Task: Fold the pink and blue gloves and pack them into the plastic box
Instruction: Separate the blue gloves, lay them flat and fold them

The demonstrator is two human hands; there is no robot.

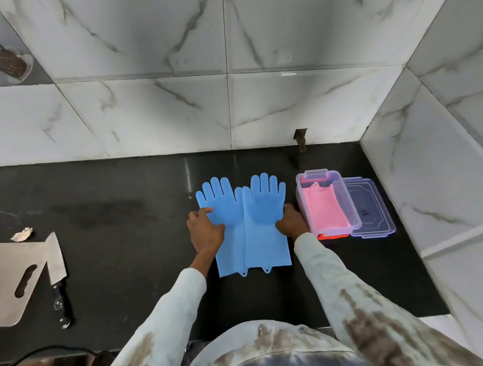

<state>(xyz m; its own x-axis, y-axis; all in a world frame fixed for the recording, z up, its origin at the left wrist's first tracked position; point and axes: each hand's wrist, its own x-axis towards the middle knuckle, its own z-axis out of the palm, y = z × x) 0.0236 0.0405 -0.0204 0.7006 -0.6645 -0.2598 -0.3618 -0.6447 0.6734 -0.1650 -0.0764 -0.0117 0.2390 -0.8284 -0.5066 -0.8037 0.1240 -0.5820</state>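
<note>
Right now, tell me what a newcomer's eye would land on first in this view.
The pair of blue gloves stands out first, laid flat side by side on the black countertop, with the left hand and right hand resting on their outer edges. Just right of them, the clear plastic box already holds the folded pink gloves, its lid lying beside it. Far left, a cleaver lies against a cutting board.
</note>
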